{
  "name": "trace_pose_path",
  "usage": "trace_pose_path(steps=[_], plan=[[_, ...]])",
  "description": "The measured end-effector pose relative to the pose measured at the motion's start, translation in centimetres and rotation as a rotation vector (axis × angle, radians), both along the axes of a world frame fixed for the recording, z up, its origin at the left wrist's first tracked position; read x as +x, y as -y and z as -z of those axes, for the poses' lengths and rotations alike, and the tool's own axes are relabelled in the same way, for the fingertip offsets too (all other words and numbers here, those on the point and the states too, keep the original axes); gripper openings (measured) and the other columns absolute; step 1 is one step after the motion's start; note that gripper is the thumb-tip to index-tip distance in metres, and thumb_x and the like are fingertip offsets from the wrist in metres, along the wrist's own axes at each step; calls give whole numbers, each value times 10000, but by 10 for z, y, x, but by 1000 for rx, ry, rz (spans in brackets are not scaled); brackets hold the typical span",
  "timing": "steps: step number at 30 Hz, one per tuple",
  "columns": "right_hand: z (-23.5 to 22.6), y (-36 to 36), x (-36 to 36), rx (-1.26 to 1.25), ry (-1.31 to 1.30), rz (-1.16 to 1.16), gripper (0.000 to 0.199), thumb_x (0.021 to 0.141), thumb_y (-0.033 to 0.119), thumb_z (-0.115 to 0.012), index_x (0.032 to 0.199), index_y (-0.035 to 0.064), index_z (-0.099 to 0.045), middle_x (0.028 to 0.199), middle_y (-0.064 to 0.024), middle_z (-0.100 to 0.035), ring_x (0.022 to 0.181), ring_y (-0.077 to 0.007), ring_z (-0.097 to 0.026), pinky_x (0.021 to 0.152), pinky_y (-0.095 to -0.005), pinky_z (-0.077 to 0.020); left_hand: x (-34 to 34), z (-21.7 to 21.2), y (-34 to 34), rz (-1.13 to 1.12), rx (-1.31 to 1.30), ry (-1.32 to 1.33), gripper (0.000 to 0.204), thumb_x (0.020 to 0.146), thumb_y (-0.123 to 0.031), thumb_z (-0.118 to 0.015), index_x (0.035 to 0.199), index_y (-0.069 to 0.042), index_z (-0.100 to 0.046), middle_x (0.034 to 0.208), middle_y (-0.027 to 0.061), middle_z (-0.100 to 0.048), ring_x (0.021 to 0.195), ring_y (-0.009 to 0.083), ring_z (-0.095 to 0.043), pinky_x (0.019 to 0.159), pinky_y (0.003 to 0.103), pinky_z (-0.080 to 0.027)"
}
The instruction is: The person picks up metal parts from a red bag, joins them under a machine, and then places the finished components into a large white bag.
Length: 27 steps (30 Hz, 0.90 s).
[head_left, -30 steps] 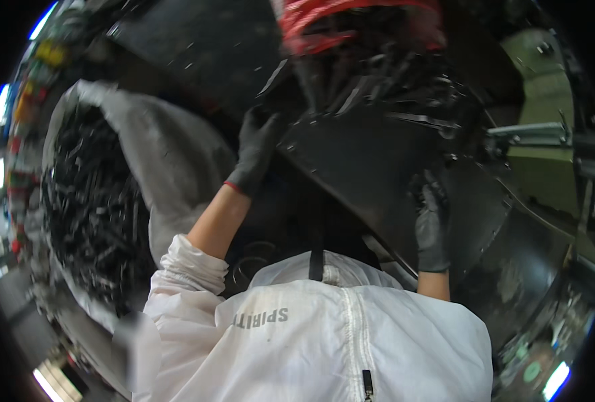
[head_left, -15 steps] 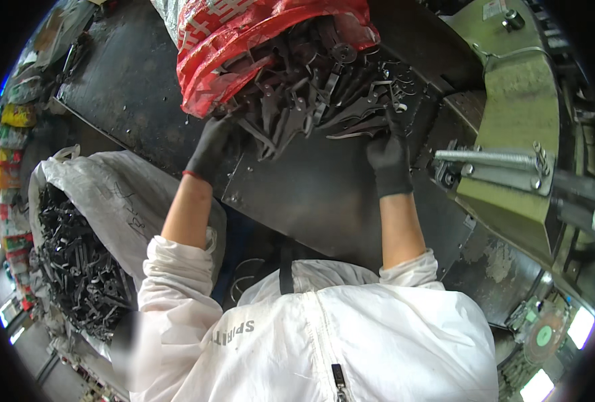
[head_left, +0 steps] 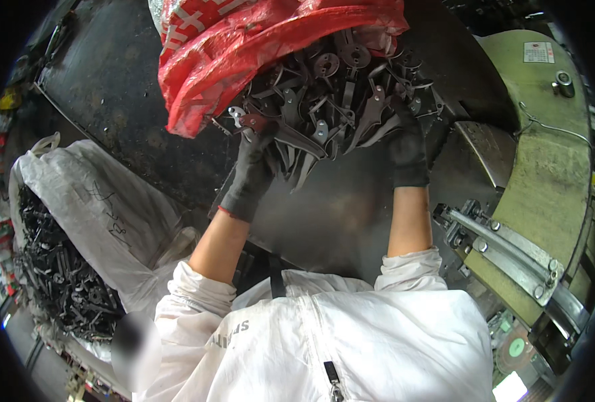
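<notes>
- The left hand (head_left: 249, 175) has its fingertips buried among the dark metal parts (head_left: 337, 100), so its grip cannot be judged.
- The red sack (head_left: 244, 47) runs off the top edge.
- The white sack (head_left: 103, 208) blurs toward the left rim.

We wear a white zip-front jacket (head_left: 351, 342); a dark metal zip pull hangs on its front seam. Grey lettering sits on the chest to the left of the zip. Both sleeves are pushed up above the forearms. The left hand (head_left: 249, 179) wears a dark grey knit glove with a red cuff edge. The right hand (head_left: 408, 155) wears a matching dark glove.
</notes>
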State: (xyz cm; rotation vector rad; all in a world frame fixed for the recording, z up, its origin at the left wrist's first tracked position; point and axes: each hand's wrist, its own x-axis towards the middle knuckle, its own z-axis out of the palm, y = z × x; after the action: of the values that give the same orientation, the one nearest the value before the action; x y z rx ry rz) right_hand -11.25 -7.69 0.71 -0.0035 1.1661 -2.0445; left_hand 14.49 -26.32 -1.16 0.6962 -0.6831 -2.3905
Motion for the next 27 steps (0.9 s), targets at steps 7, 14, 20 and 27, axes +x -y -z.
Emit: trace_pose_path(steps=[7, 14, 20, 27], plan=[[-15, 8, 6, 68, -186, -128, 195, 971, 153, -716, 1131, 48, -744, 1086, -28, -738, 1033, -130, -692, 884, -315, -542, -21, -9, -23, 24, 73, -95, 307, 1045, -237, -619, 1311, -83, -624, 1232, 53, -692, 1181, 182, -656, 1038, 375, -506], [-24, -18, 55, 190, -39, -225, 237, 943, 157, -745, 1168, 82, -736, 1038, -1, -709, 943, -99, -662, 799, -290, -522, 6, -8, -48, 93, 117, -24, 391, 1034, -288, -652, 1345, -54, -615, 1275, 66, -689, 1249, 187, -629, 1060, 381, -501], [-14, -87, 122, 151, 2, -170, 300, 927, 140, -765, 1216, 76, -715, 1106, -9, -708, 996, -113, -678, 848, -285, -541, 70, -35, -106, 187, -22, 171, 407, 1039, -311, -607, 1345, -44, -603, 1264, 77, -686, 1152, 220, -683, 1028, 384, -532], [5, 0, 215, 63, 229, -649, 413, 1014, 90, -616, 1413, -11, -592, 1336, -101, -637, 1150, -170, -648, 976, -306, -540, 111, -84, -103, 392, 174, 382, 356, 1057, -337, -584, 1334, -126, -658, 1192, 48, -671, 1012, 166, -625, 773, 368, -574]])
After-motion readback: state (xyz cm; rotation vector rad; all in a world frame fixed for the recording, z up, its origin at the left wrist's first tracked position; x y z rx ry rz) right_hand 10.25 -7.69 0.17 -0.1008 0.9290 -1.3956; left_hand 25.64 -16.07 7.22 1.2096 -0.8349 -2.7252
